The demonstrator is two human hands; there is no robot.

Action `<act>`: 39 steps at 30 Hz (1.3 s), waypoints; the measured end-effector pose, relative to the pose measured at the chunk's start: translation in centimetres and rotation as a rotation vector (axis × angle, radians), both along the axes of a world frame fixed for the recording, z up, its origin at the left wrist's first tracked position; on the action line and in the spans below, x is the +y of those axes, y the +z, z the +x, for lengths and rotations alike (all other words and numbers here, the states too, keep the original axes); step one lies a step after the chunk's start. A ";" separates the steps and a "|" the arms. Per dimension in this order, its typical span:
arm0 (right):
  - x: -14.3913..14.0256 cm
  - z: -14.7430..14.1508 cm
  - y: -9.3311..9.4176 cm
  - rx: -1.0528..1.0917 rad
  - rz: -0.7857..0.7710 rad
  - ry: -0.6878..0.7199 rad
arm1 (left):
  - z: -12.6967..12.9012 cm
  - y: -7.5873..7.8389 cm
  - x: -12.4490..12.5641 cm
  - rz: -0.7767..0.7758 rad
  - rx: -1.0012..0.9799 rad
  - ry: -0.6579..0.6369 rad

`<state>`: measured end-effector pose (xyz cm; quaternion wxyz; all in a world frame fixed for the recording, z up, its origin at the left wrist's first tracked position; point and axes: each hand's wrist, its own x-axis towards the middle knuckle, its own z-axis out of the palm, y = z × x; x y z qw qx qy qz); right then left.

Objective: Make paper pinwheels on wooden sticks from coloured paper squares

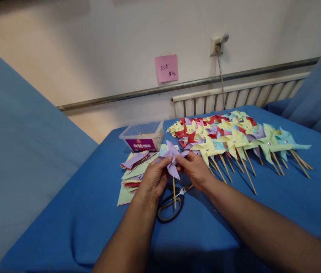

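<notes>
Your left hand [154, 176] and right hand [197, 169], fingertips closed, pinch the purple pinwheel [173, 161] above the scissors [182, 191]. You are apparently setting its folded centre; the next move calls for steady pressure there.

The bare left forearm [130, 229] slants up and rightward; the bare right forearm [258, 216] reaches up and leftward from the lower right. The bare left hand [154, 177] and bare right hand [197, 169] pinch close together, thumb tips [168, 159] nearly meeting.
</notes>
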<state>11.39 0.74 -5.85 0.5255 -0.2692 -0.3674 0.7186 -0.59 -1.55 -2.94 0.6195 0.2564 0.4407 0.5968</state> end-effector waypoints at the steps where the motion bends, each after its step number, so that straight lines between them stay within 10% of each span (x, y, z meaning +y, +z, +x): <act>1: 0.0 0.0 -0.1 0.004 0.009 -0.006 | 0.0 0.0 0.0 0.000 -0.008 -0.008; 39: 0.7 1.2 0.0 -0.066 0.019 -0.124 | -0.1 -0.3 0.2 0.007 0.079 0.022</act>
